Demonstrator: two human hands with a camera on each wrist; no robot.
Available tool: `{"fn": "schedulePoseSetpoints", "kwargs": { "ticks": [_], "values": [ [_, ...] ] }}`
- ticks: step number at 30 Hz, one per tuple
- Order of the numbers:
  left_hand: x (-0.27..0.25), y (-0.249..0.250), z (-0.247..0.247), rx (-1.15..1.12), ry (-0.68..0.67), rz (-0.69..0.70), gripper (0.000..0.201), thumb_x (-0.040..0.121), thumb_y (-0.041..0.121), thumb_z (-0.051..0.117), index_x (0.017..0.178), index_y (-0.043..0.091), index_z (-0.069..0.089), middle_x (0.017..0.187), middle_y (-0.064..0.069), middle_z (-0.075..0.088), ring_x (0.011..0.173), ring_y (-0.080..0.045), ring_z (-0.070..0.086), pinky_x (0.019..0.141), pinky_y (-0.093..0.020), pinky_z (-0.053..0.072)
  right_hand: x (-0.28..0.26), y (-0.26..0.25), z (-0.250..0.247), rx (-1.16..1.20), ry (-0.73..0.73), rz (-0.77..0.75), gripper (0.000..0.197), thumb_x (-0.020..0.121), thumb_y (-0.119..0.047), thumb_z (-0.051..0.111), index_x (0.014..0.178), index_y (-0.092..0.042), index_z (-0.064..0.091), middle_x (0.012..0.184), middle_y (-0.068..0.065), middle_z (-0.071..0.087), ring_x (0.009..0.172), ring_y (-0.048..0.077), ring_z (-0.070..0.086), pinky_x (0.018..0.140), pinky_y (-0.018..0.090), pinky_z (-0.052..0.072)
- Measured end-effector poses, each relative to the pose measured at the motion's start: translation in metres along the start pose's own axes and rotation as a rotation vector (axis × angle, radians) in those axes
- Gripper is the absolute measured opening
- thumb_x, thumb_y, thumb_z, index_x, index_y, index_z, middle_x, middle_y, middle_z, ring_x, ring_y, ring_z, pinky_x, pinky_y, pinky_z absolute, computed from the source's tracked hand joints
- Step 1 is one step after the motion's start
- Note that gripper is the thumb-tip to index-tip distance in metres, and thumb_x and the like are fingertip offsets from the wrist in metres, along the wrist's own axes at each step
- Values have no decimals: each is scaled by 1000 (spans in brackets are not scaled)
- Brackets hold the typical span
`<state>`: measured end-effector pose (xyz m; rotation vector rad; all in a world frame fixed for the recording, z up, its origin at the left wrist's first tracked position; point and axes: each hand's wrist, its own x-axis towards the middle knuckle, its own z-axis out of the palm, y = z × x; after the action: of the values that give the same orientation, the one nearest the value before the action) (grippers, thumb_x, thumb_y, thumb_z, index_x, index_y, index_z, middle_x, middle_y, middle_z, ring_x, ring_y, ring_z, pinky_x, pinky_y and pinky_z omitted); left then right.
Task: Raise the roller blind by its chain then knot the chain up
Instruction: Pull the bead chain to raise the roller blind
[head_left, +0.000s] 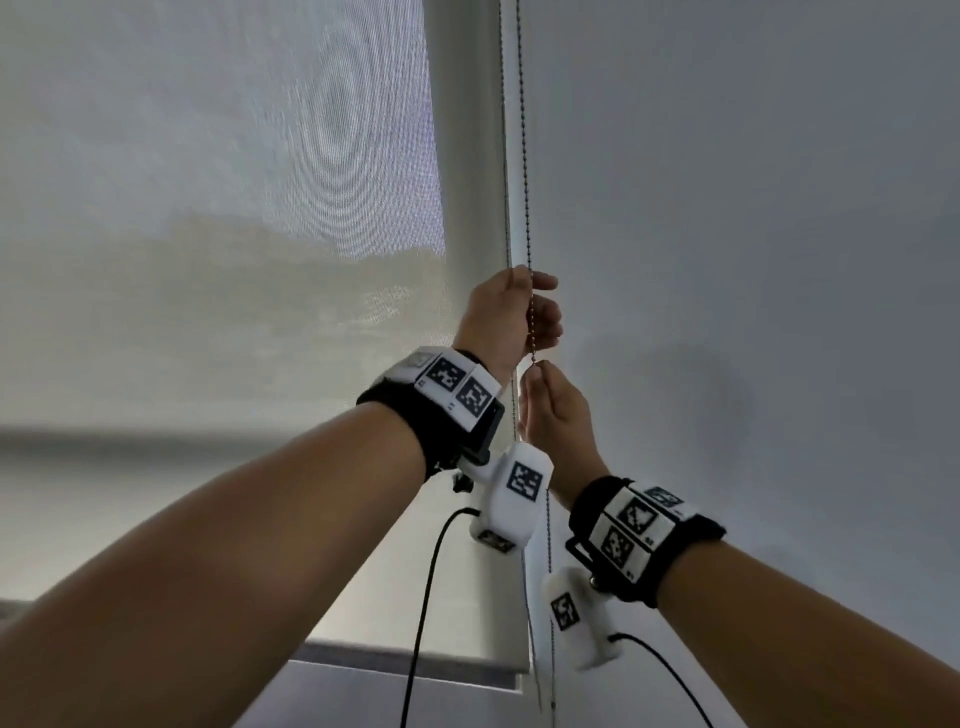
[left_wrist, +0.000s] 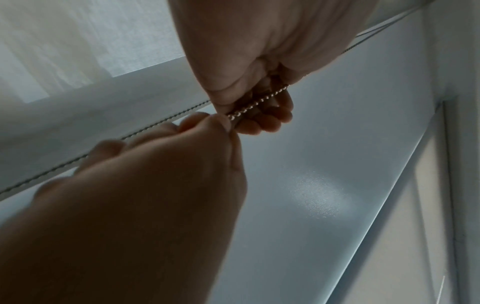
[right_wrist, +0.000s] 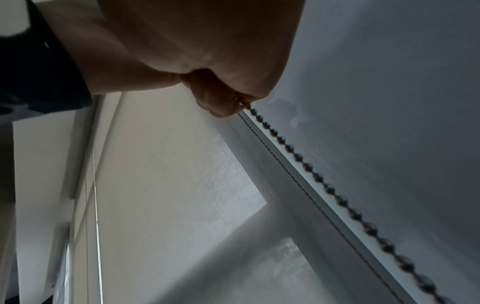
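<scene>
The metal bead chain (head_left: 524, 156) hangs in two strands along the right edge of the pale roller blind (head_left: 208, 260). My left hand (head_left: 535, 312) is raised and its fingers are curled round the nearer strand. Just below it my right hand (head_left: 537, 371) pinches the same strand between thumb and fingertip. In the left wrist view the left hand (left_wrist: 259, 107) closes over the bright beads (left_wrist: 262, 98) and the right hand (left_wrist: 223, 121) pinches them right beside it. The right wrist view shows the right hand (right_wrist: 233, 102) nipping the chain (right_wrist: 324, 185), which runs off to the lower right.
A plain grey wall (head_left: 753, 260) stands right of the chain. The blind's bottom bar (head_left: 415, 660) hangs below my forearms. Black cables (head_left: 431, 597) trail from the white wrist cameras. The far strand (head_left: 503, 156) runs against the blind's edge.
</scene>
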<state>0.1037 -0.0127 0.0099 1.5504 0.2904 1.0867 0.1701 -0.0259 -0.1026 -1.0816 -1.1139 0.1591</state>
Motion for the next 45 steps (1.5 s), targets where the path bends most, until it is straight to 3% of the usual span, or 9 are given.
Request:
{"fn": "schedulePoseSetpoints", "kwargs": {
  "ticks": [9,14,16,19,24,31,39,41,45],
  "values": [
    [-22,-23,0,-30,82,-86,34,79,-5,24,62,17,43,45,4,30,38,-10,22,39,-17,17,-52,32,-14,-24,-138,77,42,103,-18,40,63,-32,42,56,-16,43,59,7,35,63,32,33],
    [-33,-22,-3,-33,112,-103,34,72,-7,22,59,17,43,42,6,32,34,-10,23,38,-17,15,-31,16,-27,-34,-213,109,33,87,-9,39,70,-21,64,61,8,59,62,24,53,65,36,43],
    [-38,-22,-1,-32,110,-112,33,75,-6,24,60,16,43,41,5,30,34,-10,21,38,-17,15,-10,2,-32,-58,-180,78,35,81,-12,38,66,-24,67,63,4,65,66,25,59,70,41,47],
    [-46,-27,-2,-11,122,-142,33,83,-2,27,60,17,42,44,3,31,33,-9,22,37,-14,18,20,-31,-35,-64,-142,2,31,84,-13,40,71,-22,67,65,2,64,64,22,60,66,41,52],
    [-61,-40,-7,-18,116,-210,36,62,-10,19,55,19,39,46,3,34,33,-9,25,38,-15,17,62,-94,-21,-23,-171,-68,33,101,-15,33,95,-4,64,76,14,66,71,29,64,64,37,51],
    [-74,-44,-10,2,97,-234,29,77,-4,33,59,14,47,51,-5,39,41,-13,29,44,-23,16,84,-160,7,163,-126,-8,36,104,-24,29,102,-5,59,67,8,56,48,16,47,46,27,43],
    [-88,-44,-11,49,-8,-218,39,86,-12,35,57,11,45,31,7,41,27,-4,36,31,-16,25,77,-171,15,216,-33,65,37,100,-28,31,64,-23,35,51,-7,29,37,9,23,42,17,20],
    [-89,-44,-17,25,-14,-257,35,88,-10,37,61,9,50,37,6,50,34,-6,47,34,-16,36,71,-162,12,213,-31,66,37,100,-27,32,63,-23,33,51,-7,28,38,10,20,42,18,18],
    [-82,-46,-31,-18,-32,-235,16,91,15,46,90,9,61,85,-9,64,78,-22,60,61,-26,53,54,-137,5,184,-16,58,36,100,-24,32,63,-22,32,53,-3,27,39,10,19,39,16,19]
  ]
}}
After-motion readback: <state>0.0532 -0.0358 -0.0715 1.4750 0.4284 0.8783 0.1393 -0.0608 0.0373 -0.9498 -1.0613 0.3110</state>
